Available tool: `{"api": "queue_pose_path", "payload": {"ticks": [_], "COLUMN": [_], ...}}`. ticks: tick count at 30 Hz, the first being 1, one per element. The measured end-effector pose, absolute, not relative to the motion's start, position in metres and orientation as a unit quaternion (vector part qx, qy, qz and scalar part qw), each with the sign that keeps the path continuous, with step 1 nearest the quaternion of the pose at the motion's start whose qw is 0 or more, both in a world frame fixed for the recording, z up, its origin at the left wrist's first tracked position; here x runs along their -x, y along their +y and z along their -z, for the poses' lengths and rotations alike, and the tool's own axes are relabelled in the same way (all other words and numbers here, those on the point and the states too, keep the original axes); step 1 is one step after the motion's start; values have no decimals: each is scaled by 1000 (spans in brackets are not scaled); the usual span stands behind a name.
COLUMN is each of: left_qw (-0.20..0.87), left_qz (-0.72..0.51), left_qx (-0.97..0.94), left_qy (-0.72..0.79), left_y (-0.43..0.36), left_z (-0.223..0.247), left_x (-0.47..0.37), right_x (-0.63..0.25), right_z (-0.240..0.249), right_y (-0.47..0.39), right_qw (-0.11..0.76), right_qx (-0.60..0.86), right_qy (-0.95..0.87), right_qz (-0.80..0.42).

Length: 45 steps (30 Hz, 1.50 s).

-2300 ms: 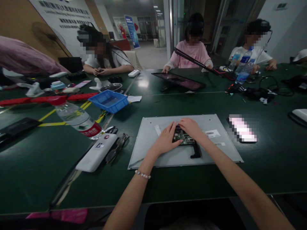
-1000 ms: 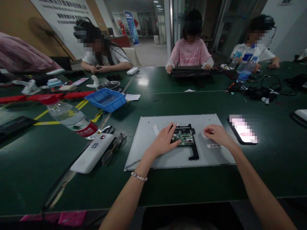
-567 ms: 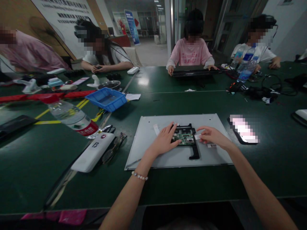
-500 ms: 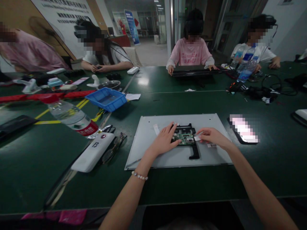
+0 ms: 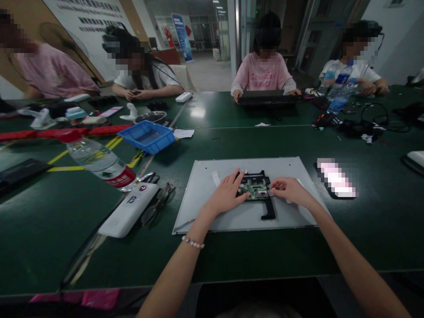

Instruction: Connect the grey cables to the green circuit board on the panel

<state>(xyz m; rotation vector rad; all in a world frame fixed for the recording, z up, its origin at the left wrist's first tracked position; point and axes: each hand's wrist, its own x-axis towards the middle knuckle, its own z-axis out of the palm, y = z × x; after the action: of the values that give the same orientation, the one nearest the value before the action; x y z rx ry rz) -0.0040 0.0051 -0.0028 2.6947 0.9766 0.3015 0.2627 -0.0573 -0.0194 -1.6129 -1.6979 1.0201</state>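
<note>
On the green table in the head view, a grey metal panel lies flat in front of me, with a small green circuit board seated in a black bracket near the panel's middle. My left hand rests palm down on the panel, fingers spread and flat, fingertips touching the left edge of the circuit board; its grip is wide and holds nothing. A bead bracelet sits on that wrist. My right hand is at the right edge of the board, grip narrow, thumb and forefinger pinched on a small white strip that touches the board's right side. What the strip is made of I cannot tell.

Left of the panel: a white power bank with a pair of glasses just beside it, and a clear water bottle with a red label lying tilted. Further back, a blue plastic tray. Right of the panel, near its corner, a lit phone lies flat.

Across the table, other people sit at work; one in a pink top has both hands on a dark flat device.
</note>
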Motion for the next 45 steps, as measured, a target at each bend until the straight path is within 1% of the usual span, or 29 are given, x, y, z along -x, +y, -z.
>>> {"api": "queue_pose_path", "payload": {"ticks": [8, 13, 18, 20, 23, 27, 29, 31, 34, 39, 45], "left_qw": [124, 126, 127, 129, 125, 96, 89, 107, 166, 226, 285], "left_qz": [-102, -95, -111, -138, -210, -309, -317, -291, -259, -280, -319], "left_qx": [-927, -928, -926, -924, -908, -843, -811, -792, -788, -758, -719], "left_qy": [338, 339, 339, 332, 341, 430, 483, 526, 533, 544, 547], "left_y": [5, 4, 0, 0, 5, 24, 35, 43, 48, 52, 47], "left_z": [2, 2, -3, -10, -18, -12, -3, 6, 12, 8, -6], "left_x": [4, 3, 2, 2, 6, 22, 33, 42, 52, 56, 61], "right_x": [-263, -264, -267, -267, -267, -264, -264, -264, -265, -266, -266], "right_z": [19, 17, 15, 14, 12, 9, 9, 9, 9, 11, 13], "right_y": [-59, -58, -57, -57, -58, -59, -60, -60, -60, -59, -59], "right_qw": [287, 289, 319, 323, 324, 330, 327, 323, 315, 320, 319], "right_qx": [603, 600, 605, 613, 612, 592, 588, 584, 580, 581, 593], "right_qy": [-670, -671, -651, -637, -630, -638, -641, -645, -650, -653, -633], "right_qz": [-324, -326, -329, -337, -352, -365, -369, -372, -377, -365, -383]}}
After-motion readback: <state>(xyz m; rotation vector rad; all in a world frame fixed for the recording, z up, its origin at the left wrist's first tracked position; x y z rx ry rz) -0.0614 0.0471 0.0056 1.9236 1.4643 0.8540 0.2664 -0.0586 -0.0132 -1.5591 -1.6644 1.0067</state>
